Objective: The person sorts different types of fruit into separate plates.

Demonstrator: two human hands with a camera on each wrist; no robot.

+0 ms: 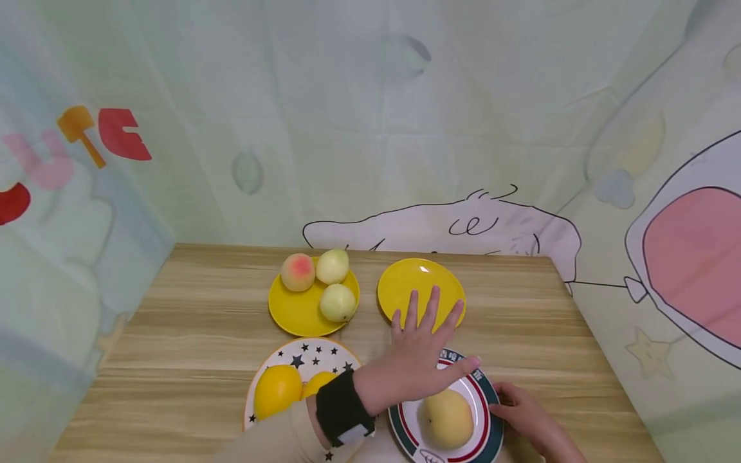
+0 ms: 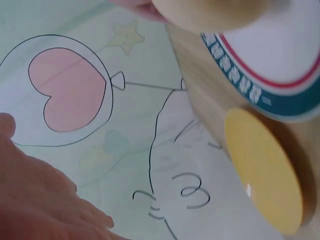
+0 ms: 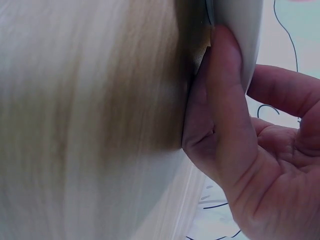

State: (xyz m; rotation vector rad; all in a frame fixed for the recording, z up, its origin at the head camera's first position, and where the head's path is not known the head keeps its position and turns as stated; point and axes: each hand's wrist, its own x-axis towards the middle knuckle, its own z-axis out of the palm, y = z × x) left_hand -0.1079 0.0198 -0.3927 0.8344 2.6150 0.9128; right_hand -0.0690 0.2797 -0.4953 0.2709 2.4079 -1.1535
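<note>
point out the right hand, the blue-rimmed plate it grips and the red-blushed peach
Right hand (image 1: 525,413): head view, middle of the hand
Blue-rimmed plate (image 1: 492,437): head view, blue rim, lower right
Red-blushed peach (image 1: 298,273): head view, middle of its visible side

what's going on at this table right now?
A person's right hand grips the edge of the blue-rimmed plate, which holds one pale yellow fruit. The left hand reaches across with fingers spread, holding nothing. Farther back, one yellow plate carries a peach and two pears; a second yellow plate sits beside it. The starry plate holds yellow fruits, partly hidden by the left arm.
</note>
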